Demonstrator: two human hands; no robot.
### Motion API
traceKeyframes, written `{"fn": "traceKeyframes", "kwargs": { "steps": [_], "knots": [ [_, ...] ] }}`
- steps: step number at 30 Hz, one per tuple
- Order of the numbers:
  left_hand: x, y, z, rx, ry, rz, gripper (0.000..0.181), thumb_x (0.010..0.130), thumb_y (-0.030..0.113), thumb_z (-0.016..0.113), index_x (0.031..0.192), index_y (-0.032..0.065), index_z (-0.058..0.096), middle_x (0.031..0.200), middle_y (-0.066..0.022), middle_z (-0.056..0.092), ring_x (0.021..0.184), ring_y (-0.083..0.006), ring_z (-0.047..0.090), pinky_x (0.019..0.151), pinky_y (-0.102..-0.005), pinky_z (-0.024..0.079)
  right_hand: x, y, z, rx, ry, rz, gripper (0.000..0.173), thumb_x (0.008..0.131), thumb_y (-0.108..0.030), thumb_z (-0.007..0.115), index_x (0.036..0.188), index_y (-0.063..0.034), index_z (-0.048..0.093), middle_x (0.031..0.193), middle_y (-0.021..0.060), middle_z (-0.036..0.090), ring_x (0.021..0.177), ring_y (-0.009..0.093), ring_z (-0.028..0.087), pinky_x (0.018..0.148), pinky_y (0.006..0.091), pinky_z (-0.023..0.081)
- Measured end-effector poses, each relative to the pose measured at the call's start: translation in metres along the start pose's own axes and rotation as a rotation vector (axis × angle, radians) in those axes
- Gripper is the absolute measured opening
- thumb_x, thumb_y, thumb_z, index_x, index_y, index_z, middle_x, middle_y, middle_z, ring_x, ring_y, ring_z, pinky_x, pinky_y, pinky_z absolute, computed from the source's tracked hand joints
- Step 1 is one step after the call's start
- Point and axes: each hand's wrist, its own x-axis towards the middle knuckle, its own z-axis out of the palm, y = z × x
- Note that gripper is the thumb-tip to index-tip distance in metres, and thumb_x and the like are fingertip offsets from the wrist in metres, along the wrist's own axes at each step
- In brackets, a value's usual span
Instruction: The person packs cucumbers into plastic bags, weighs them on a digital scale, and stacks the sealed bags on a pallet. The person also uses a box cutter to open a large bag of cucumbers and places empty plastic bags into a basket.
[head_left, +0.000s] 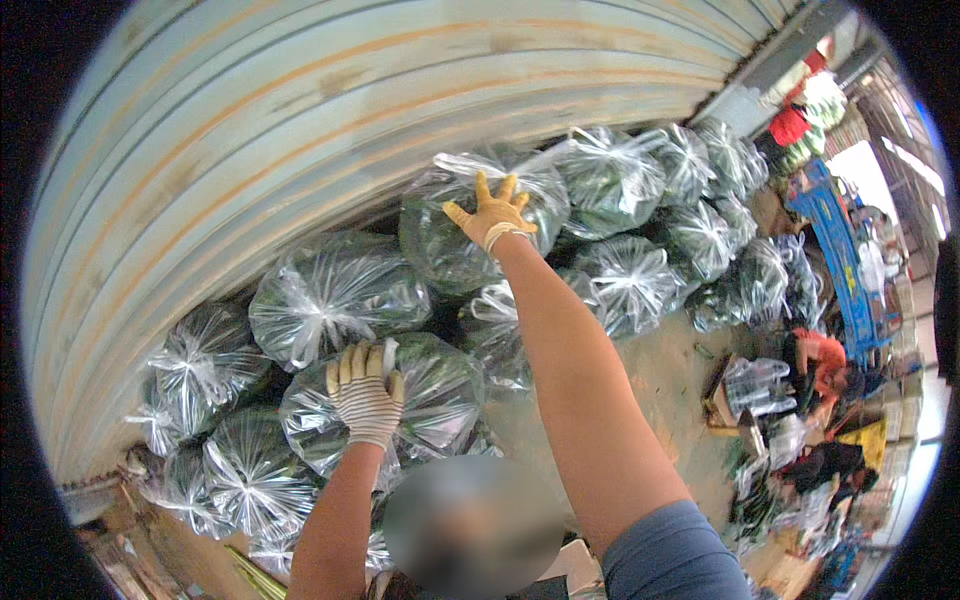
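Tied clear plastic bags filled with something green stand packed along a corrugated metal wall (315, 97). My right hand (495, 210), in a yellowish glove, lies with spread fingers on top of a large bag (442, 255) against the wall. My left hand (367, 390), in a striped glove with yellowish fingertips, rests on the gathered top of a nearer bag (442, 382). Whether its fingers pinch the plastic there is not clear. Another bulging bag (337, 300) sits between that one and the wall.
More bags (630, 277) reach along the wall to the right and others (247, 480) lie at lower left. At right, people (825, 367) work among plastic bags near a blue metal vehicle or frame (840, 255). Another person, blurred, is close below my hands. Wooden boards (135, 562) lie at lower left.
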Motion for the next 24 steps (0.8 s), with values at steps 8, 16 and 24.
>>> {"fn": "traceKeyframes", "kwargs": {
  "steps": [8, 16, 24],
  "knots": [
    [-0.006, 0.002, 0.006, 0.068, 0.07, 0.075, 0.047, 0.073, 0.028, 0.061, 0.115, 0.0094, 0.054, 0.121, -0.0078, 0.054, 0.116, -0.026, 0.046, 0.103, -0.045, 0.025, -0.149, 0.11, 0.065, 0.667, 0.501, -0.377, 0.045, 0.087, -0.029, 0.057, 0.123, -0.0027, 0.05, 0.124, 0.0231, 0.05, 0.119, 0.037, 0.044, 0.098, 0.0416, 0.038],
    [-0.022, 0.011, 0.023, 0.256, 0.024, 0.032, 0.048, 0.081, 0.028, 0.057, 0.124, 0.0087, 0.047, 0.129, -0.0106, 0.047, 0.125, -0.0272, 0.038, 0.106, -0.0454, 0.022, -0.593, 0.321, 0.266, 0.721, -0.263, 0.5, 0.05, 0.085, -0.042, 0.056, 0.115, -0.0014, 0.06, 0.11, 0.0216, 0.061, 0.106, 0.033, 0.058, 0.091, 0.0369, 0.044],
    [-0.38, 0.218, 0.057, -0.345, -0.701, 0.88, 0.015, 0.081, 0.016, 0.052, 0.082, 0.0015, 0.056, 0.083, -0.0195, 0.056, 0.084, -0.0376, 0.054, 0.077, -0.0439, 0.044, -0.896, 0.458, 0.481, 0.999, -0.315, 0.986, 0.042, 0.086, -0.036, 0.057, 0.109, -0.0008, 0.062, 0.096, 0.0112, 0.067, 0.083, 0.019, 0.061, 0.076, 0.0325, 0.049]
  ]
}}
